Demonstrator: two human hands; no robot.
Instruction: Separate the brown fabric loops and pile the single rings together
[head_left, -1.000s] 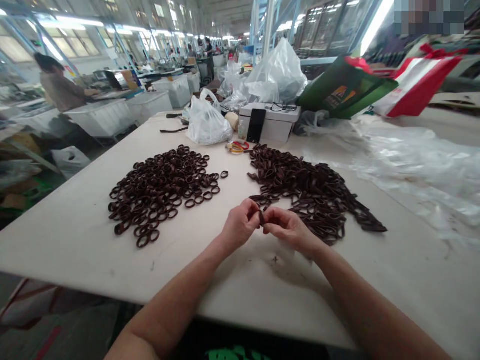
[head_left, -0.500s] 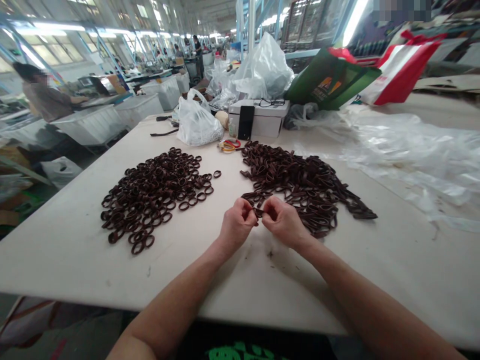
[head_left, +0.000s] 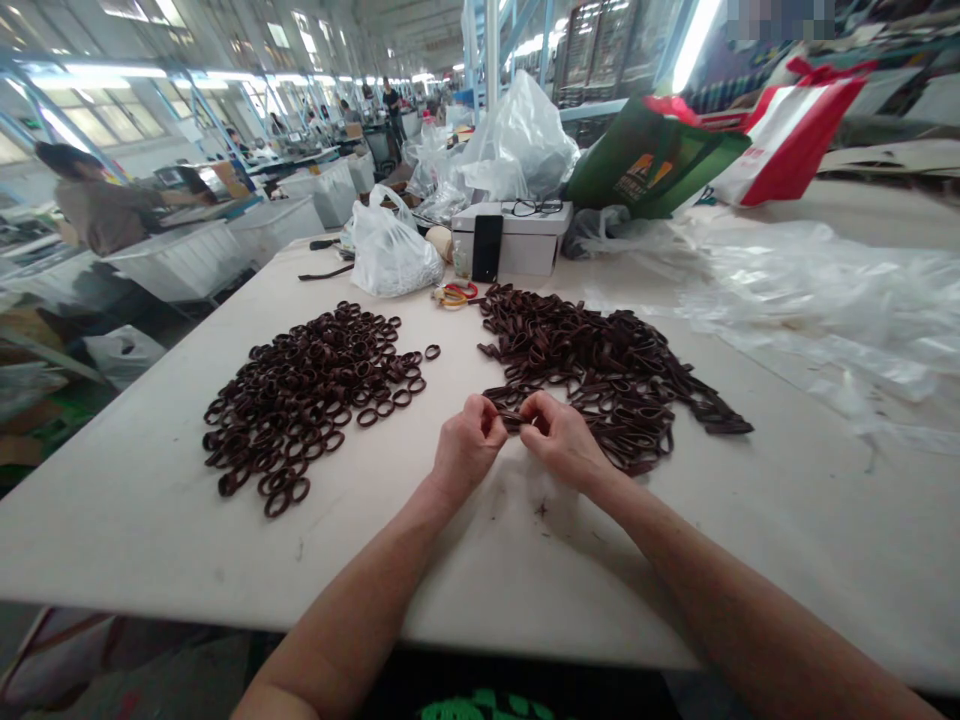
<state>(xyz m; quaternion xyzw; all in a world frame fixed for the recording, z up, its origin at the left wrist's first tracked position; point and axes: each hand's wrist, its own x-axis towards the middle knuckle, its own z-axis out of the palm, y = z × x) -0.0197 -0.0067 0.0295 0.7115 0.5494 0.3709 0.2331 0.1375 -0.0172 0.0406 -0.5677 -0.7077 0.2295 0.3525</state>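
Observation:
Between my two hands, near the middle of the table, is a small dark brown leather loop (head_left: pixel 512 420), mostly covered by fingers. My left hand (head_left: pixel 469 440) is closed in a pinch on its left end. The fingers of my right hand (head_left: pixel 559 435) pinch its right end. Just behind and to the right of my hands spreads a pile of flattened dark brown loops (head_left: pixel 592 350). To the left lies a heap of rounded dark brown rings (head_left: pixel 307 380), with a few single rings at its right edge.
Yellow-and-red-handled snips (head_left: pixel 456 294) lie behind the piles. Further back stand a white plastic bag (head_left: pixel 390 245), a black phone (head_left: pixel 487 248) leaning on a white box (head_left: pixel 529 240), and a green bag (head_left: pixel 652 160). Clear plastic sheeting (head_left: pixel 840 300) covers the right. A person (head_left: pixel 97 200) sits far left.
The loop between my hands is stretched straighter from side to side, where it was more bunched before. Both hands stay in nearly the same place. The camera view has shifted slightly.

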